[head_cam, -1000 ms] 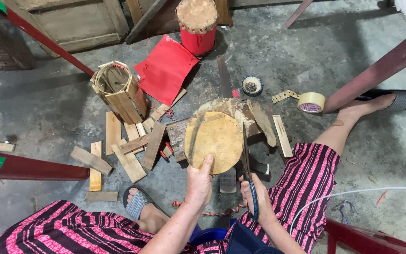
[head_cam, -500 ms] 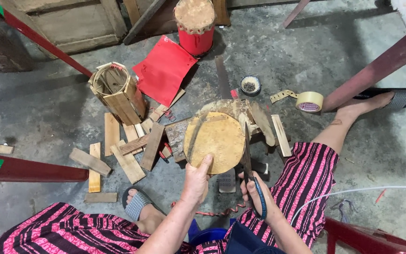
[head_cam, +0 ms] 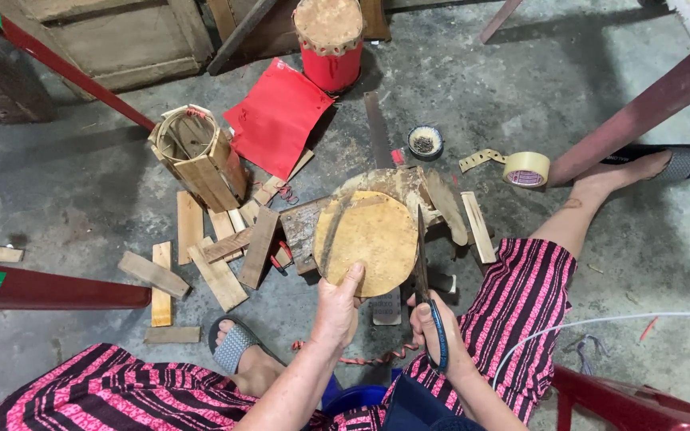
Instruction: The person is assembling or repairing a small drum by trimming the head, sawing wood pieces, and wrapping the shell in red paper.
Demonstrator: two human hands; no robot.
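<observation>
A trimming step looks to be in hand here: the round tan disc is pinched at its near edge by the left hand, thumb on top, while the long dark scissors are gripped by the right hand, fingers closed through the blue handles, with the blades laid along the disc's right edge. The disc is propped on a rough wooden block in the middle of the concrete floor, just beyond the knees. Its surface looks leathery and mottled, yellowish with darker blotches, and the outline is almost a clean circle (the far side is hidden against the block, so it can't be judged there). The next cut would probably call for the disc to be turned a bit by the left hand so the blades follow the curve without biting inward. Scattered wood slats are seen to the left, a roll of tape far right, and a red drum at the far side.
</observation>
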